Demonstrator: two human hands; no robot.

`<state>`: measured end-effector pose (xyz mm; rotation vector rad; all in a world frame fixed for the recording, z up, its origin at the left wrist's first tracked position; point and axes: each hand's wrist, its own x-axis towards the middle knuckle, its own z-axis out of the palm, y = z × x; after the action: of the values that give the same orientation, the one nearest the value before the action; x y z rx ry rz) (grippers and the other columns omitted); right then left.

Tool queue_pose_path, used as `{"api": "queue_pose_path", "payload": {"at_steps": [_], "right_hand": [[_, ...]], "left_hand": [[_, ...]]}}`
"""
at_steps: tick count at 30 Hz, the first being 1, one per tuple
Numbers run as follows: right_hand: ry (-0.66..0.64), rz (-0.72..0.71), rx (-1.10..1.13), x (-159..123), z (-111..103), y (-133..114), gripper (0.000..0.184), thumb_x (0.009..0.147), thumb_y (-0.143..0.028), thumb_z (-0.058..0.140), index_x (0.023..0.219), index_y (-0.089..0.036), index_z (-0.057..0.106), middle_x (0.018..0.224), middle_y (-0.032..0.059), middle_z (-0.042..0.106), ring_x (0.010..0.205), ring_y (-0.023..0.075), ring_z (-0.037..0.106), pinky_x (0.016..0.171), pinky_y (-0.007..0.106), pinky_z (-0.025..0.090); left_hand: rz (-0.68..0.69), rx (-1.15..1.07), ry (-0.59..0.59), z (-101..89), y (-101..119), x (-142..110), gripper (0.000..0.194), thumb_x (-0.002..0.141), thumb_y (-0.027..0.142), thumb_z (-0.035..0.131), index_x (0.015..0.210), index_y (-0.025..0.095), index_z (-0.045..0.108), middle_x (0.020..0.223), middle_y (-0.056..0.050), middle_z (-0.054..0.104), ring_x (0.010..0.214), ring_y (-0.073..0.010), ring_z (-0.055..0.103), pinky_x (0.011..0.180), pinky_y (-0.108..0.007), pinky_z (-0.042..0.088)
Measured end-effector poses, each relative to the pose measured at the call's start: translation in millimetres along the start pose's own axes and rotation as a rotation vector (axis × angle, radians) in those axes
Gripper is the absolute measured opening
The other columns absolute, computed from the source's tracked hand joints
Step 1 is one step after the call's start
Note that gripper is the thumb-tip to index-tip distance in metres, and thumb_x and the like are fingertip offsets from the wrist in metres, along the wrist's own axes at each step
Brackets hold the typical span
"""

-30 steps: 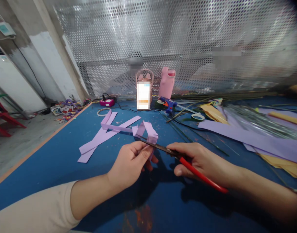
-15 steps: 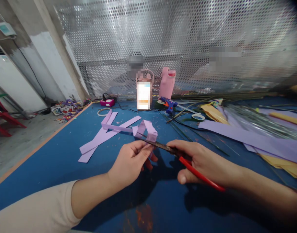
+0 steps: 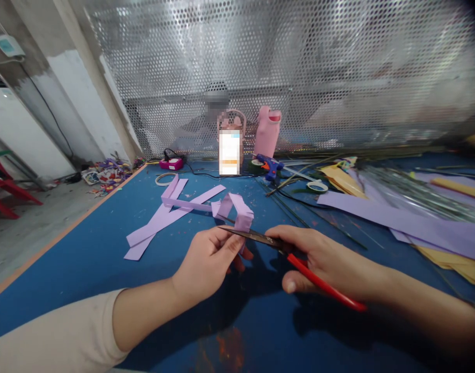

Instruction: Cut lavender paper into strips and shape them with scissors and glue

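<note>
My left hand (image 3: 212,256) pinches a curled light-purple paper strip (image 3: 243,212) above the blue table. The strip loops up from my fingers, and its far end trails left toward flat purple strips (image 3: 155,231). My right hand (image 3: 318,256) is closed around the red-handled scissors (image 3: 307,272). Their dark blades point left and lie against the strip, just over my left thumb and fingers. The blades look slightly parted. Part of the strip under my left hand is hidden.
Behind the strips stand a lit phone (image 3: 229,153) and a pink bottle holder (image 3: 267,133). A blue glue gun (image 3: 269,167), tape roll (image 3: 317,186) and cord lie nearby. Purple paper (image 3: 400,217) and yellow paper (image 3: 441,264) cover the right side. A perforated metal panel (image 3: 299,67) rises behind.
The scissor blades have swung slightly lower along the strip, and the handle has dipped right. The paper loop has shifted a little right. My left hand stays nearly still.
</note>
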<state>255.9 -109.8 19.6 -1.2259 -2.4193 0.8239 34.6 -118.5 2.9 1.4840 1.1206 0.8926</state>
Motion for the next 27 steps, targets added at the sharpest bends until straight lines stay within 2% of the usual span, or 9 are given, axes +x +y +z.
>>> {"api": "queue_pose_path", "payload": {"at_steps": [6, 14, 19, 27], "right_hand": [[-0.027, 0.024, 0.036, 1.6, -0.5, -2.3, 0.047, 0.074, -0.056, 0.067, 0.103, -0.02, 0.061, 0.075, -0.0021, 0.058, 0.063, 0.0149, 0.051, 0.056, 0.022, 0.041], [-0.014, 0.02, 0.031, 0.4, -0.3, -1.6, 0.048, 0.072, -0.054, 0.07, 0.105, -0.02, 0.061, 0.074, -0.0025, 0.057, 0.063, 0.0146, 0.049, 0.056, 0.022, 0.04], [-0.012, 0.016, 0.047, 1.4, 0.2, -3.3, 0.042, 0.075, -0.054, 0.067, 0.097, -0.02, 0.063, 0.073, -0.0023, 0.057, 0.062, 0.0139, 0.048, 0.055, 0.022, 0.039], [-0.045, 0.037, 0.106, 2.2, 0.9, -2.7, 0.037, 0.078, -0.054, 0.063, 0.086, -0.018, 0.059, 0.063, -0.0051, 0.047, 0.054, 0.0112, 0.04, 0.049, 0.02, 0.033]], "left_hand": [[0.003, 0.002, -0.002, 0.2, -0.6, -0.8, 0.03, 0.088, 0.037, 0.05, 0.075, 0.014, 0.064, 0.069, -0.003, 0.069, 0.052, -0.0084, 0.059, 0.046, -0.016, 0.041], [0.006, 0.005, -0.01, 0.0, -0.5, -0.8, 0.032, 0.089, 0.037, 0.049, 0.074, 0.013, 0.065, 0.067, -0.003, 0.068, 0.052, -0.0084, 0.058, 0.046, -0.016, 0.04], [0.001, 0.012, -0.01, 0.1, -0.3, -0.8, 0.032, 0.089, 0.038, 0.049, 0.074, 0.014, 0.064, 0.067, -0.003, 0.068, 0.052, -0.0085, 0.058, 0.046, -0.016, 0.04], [0.005, -0.017, -0.015, 0.4, -0.2, -2.3, 0.029, 0.089, 0.038, 0.05, 0.075, 0.015, 0.062, 0.07, -0.002, 0.069, 0.054, -0.008, 0.059, 0.046, -0.015, 0.041]]}}
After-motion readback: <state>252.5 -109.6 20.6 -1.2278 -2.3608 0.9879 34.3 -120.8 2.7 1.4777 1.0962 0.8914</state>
